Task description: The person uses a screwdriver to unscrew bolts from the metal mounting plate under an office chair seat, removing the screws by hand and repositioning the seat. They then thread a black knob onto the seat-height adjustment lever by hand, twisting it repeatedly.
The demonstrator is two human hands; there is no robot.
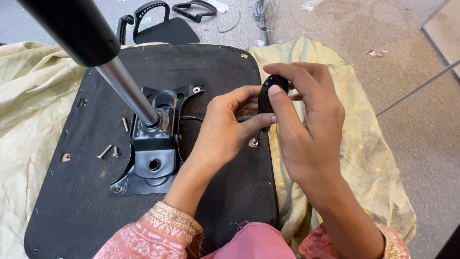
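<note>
Above the right edge of the upturned chair seat (72, 206), both hands pinch the black lever knob (268, 96), long axis near upright: right hand (309, 129) clamped over its top, left hand (225, 127) gripping lower.

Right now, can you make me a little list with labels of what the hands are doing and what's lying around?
left hand: left hand pinches the lower end of the small black oval plastic knob
right hand: right hand grips the knob's top with its fingertips
underneath: upside-down black fabric-covered chair seat, lying on a pale yellow cloth
on the seat: black metal mounting plate with a shiny steel cylinder rising from it
loose bits: silver bolts left of the plate
behind: black plastic armrests on the floor
</note>
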